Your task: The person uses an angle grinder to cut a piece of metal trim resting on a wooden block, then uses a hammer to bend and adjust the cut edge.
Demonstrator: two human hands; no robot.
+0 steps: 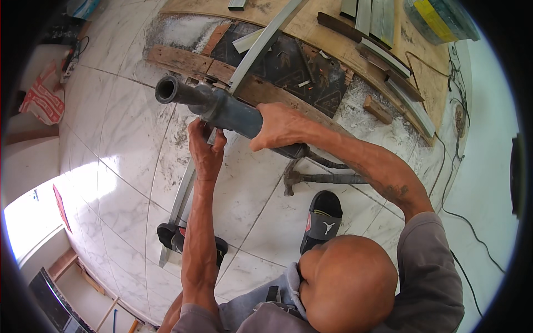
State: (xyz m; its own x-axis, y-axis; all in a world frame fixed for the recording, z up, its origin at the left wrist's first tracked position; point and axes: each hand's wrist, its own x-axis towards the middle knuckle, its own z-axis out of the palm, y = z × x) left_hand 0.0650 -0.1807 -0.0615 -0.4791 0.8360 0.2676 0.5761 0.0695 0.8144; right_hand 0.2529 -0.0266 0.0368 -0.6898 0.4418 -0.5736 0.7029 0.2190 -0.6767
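A dark grey corded power tool (236, 115) with a hollow, tube-like end lies slanted across the middle. My right hand (280, 126) is wrapped round its body from above. My left hand (206, 147) is at the tool's underside near the tube end, its thumb and fingers closed in; what they pinch is hidden. Under the tool runs a long silvery metal profile (261, 47), from the far boards down toward my left foot. Its near length (184, 194) passes beside my left forearm. A hammer (300, 177) with a dark handle lies on the floor below my right forearm.
Wood planks (183, 60) and dusty dark sheeting (288, 72) lie ahead. Metal offcuts (377, 19) and a clear bucket (441, 22) rest on a wooden board (425, 58). Black cables (469, 222) trail at the right. My right slipper (322, 216) is on the tiles.
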